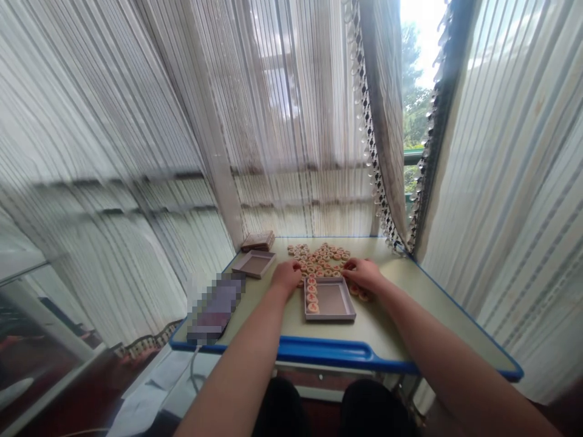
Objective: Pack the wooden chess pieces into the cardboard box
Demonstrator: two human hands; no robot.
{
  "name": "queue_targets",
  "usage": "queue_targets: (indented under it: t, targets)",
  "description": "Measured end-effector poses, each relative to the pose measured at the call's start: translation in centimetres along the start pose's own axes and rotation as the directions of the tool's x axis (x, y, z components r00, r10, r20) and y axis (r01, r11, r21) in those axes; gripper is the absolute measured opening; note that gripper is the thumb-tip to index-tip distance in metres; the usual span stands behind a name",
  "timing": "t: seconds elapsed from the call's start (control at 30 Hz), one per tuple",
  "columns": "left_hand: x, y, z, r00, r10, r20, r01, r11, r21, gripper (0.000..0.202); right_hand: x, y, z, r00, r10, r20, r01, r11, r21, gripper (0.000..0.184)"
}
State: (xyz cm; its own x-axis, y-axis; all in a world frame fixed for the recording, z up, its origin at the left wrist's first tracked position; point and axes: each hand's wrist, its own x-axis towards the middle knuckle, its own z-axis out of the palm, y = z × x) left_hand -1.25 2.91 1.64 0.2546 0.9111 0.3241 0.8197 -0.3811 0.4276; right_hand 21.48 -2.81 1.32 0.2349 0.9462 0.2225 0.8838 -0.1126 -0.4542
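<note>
Many round wooden Chinese chess pieces (321, 262) with red markings lie spread over the table. A shallow square box (330, 317) stands in front of them, with a column of several pieces (312, 294) along its left wall. My left hand (286, 277) is at the left edge of the spread pieces, just beyond the box's upper left corner. Its fingers are curled together, and what they hold is hidden. My right hand (365, 274) is beyond the box's upper right corner, its fingers closed around a piece at the edge of the spread. Several pieces (359, 292) lie below that hand.
A shallow lid (255, 264) lies at the left, with a folded board or flat box (258, 240) behind it. A blurred-out device (216, 308) with a cable rests near the left edge. The table (423, 315) has a blue rim; fringed curtains (300, 182) hang behind it.
</note>
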Motion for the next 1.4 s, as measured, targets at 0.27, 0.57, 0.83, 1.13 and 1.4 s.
queue_targets:
  t: [0.27, 0.57, 0.83, 1.13, 1.4]
  targets:
    - [-0.2, 0.3, -0.4, 0.998, 0.031, 0.053, -0.033, 0.999, 0.027, 0.023, 0.4, 0.3, 0.2, 0.999, -0.010, -0.050, 0.017, 0.989, 0.149, 0.019]
    - [-0.2, 0.4, -0.5, 0.997, 0.061, 0.046, -0.063, 0.997, 0.048, 0.022, 0.7, 0.8, 0.3, 0.997, 0.011, -0.081, 0.008, 0.973, 0.230, 0.017]
    - [-0.1, 0.2, -0.2, 0.996, 0.084, 0.023, -0.086, 0.991, 0.100, 0.024, 0.8, 1.0, 0.1, 0.996, 0.025, -0.087, -0.009, 0.984, 0.177, 0.019]
    - [-0.1, 0.2, -0.1, 0.999, 0.041, -0.014, -0.040, 0.997, 0.071, 0.026, 1.6, 3.8, -0.4, 0.970, 0.182, -0.163, -0.181, 0.983, 0.023, 0.044]
    - [0.0, 0.3, -0.4, 0.998, 0.061, 0.025, -0.063, 0.994, 0.087, 0.022, 1.9, 4.3, 0.2, 0.977, 0.194, -0.091, -0.199, 0.979, -0.051, 0.040]
